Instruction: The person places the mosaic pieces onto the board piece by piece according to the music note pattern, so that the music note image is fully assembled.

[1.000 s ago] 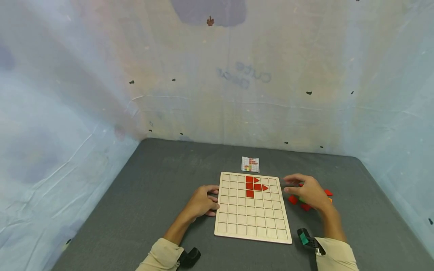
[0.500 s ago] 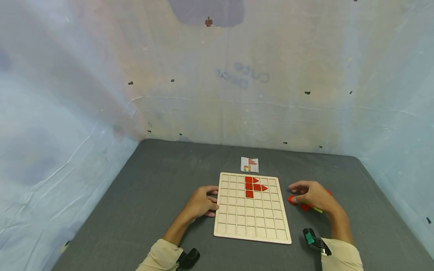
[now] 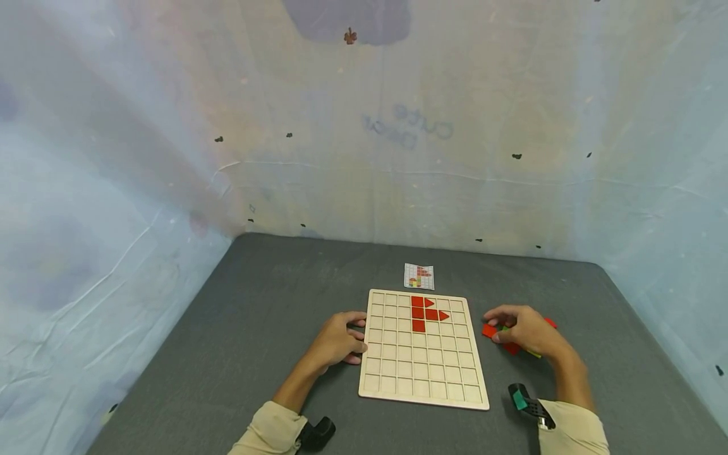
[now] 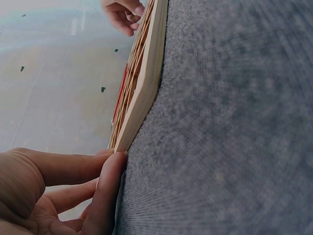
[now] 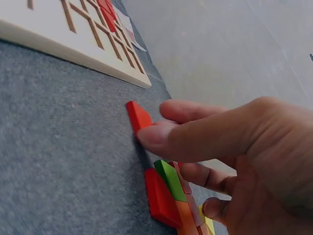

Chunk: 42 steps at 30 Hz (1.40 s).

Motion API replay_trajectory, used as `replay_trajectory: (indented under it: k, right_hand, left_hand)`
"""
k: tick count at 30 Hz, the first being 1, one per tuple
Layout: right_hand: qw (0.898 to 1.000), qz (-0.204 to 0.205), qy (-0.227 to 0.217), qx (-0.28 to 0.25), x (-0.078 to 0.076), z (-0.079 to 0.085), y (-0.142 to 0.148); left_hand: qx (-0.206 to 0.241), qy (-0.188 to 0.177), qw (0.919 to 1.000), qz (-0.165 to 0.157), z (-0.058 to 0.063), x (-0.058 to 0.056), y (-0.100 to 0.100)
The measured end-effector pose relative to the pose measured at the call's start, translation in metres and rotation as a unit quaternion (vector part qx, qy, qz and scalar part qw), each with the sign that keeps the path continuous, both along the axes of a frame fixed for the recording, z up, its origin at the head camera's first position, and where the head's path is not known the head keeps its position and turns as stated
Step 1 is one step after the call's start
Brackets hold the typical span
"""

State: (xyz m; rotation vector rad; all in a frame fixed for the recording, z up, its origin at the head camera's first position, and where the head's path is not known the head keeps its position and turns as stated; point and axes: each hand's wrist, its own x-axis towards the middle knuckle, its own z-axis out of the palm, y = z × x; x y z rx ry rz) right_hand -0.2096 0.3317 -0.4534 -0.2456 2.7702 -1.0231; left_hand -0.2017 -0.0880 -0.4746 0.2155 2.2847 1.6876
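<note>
A pale wooden grid board (image 3: 392,366) lies on the dark cloth, with several red tiles (image 3: 418,313) set in its upper cells. My left hand (image 3: 337,339) is at the board's left side, thumb and a finger pinching its edge (image 4: 142,98) in the left wrist view. To the right of the board, my right hand (image 3: 526,330) has thumb and forefinger at a loose red tile (image 5: 139,117), which stands tilted over the cloth in the right wrist view. Under and beside that hand lie more pieces, among them a red one (image 5: 161,198) and a green one (image 5: 169,180).
A small printed card (image 3: 419,277) with a coloured grid pattern lies beyond the board's far edge. Dark cloth (image 3: 273,284) covers the table, and a pale sheet (image 3: 364,196) hangs behind it. Orange and yellow pieces sit in the pile by the right hand.
My right hand has drawn back rightward from beside the board to the loose pieces, and the red tile at its thumb has turned slightly. The left hand stays at the board's edge.
</note>
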Motion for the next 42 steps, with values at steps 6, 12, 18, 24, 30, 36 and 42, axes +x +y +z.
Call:
replay_trajectory:
  k: [6,12,18,24,30,36,42]
  right_hand:
    - [0.999,-0.008,0.022,0.029,-0.0016,-0.0013,-0.0003]
    - [0.999,-0.018,0.014,0.032,-0.0017,-0.0033,0.0004]
    - [0.999,-0.032,0.004,0.034,-0.0028,-0.0045,-0.0004]
    - [0.998,-0.041,0.009,0.051,-0.0017,-0.003,-0.0025]
    - [0.997,-0.045,0.014,0.053,-0.0019,-0.0044,-0.0028]
    - [0.998,-0.045,0.022,0.049,-0.0017,-0.0051,-0.0024]
    - [0.998,-0.044,0.034,0.033,-0.0005,-0.0029,-0.0044]
  left_hand:
    - [0.001,-0.001,1.0,-0.001,0.0002,-0.0002,0.0002]
    - [-0.002,0.0,1.0,-0.001,0.0,0.0001,0.0002]
    - [-0.003,-0.001,1.0,-0.001,0.0004,0.0006,-0.0001]
    - [0.0,-0.002,1.0,-0.001,0.0013,0.0012,0.0002]
    - [0.0,0.003,1.0,-0.002,0.0011,0.0008,0.0003]
    - [0.0,0.002,1.0,-0.001,0.0002,0.0005,0.0003]
    - [0.003,0.004,1.0,-0.002,0.0003,0.0007,0.0007]
